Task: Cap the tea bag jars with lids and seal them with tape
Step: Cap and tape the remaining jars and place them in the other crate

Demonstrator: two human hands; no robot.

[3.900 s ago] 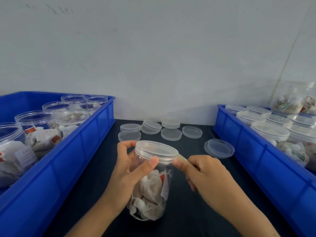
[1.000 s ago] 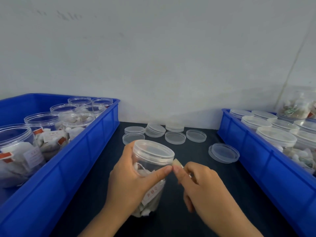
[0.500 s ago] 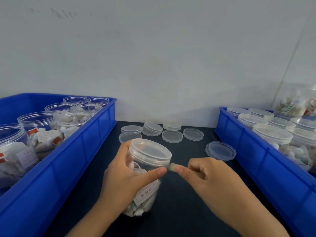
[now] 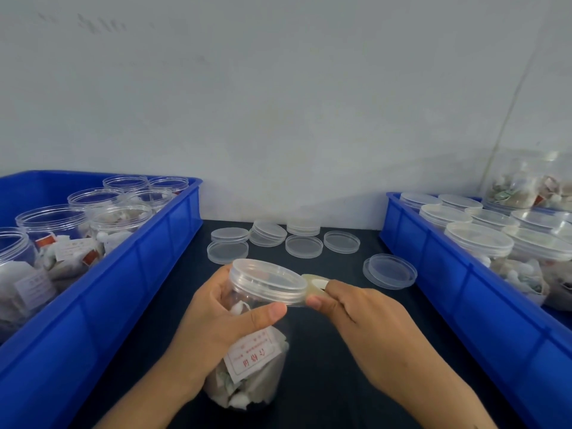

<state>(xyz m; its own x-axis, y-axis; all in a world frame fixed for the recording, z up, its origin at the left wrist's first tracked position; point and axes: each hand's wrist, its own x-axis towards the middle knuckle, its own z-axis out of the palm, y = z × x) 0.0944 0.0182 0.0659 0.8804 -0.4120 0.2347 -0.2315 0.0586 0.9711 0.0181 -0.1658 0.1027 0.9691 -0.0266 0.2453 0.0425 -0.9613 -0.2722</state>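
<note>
Low in the middle of the frame, my left hand [image 4: 216, 317] grips the jar [image 4: 247, 351] of tea bags, thumb lying just under its lid [image 4: 267, 281], which is already on. My right hand [image 4: 356, 317] pinches a strip of tape [image 4: 312, 287] between thumb and fingers and holds it against the right edge of the lid. I judge this jar capped and partway through sealing; how far the tape reaches round the rim I cannot tell.

At the right edge, the blue bin [image 4: 464, 298] holds jars with lids on, so that batch looks done. At the left edge, the other blue bin [image 4: 123, 274] holds open jars [image 4: 52, 218] waiting for lids. Spare lids [image 4: 303, 246] lie on the dark surface [image 4: 325, 351] above my hands, near the wall.
</note>
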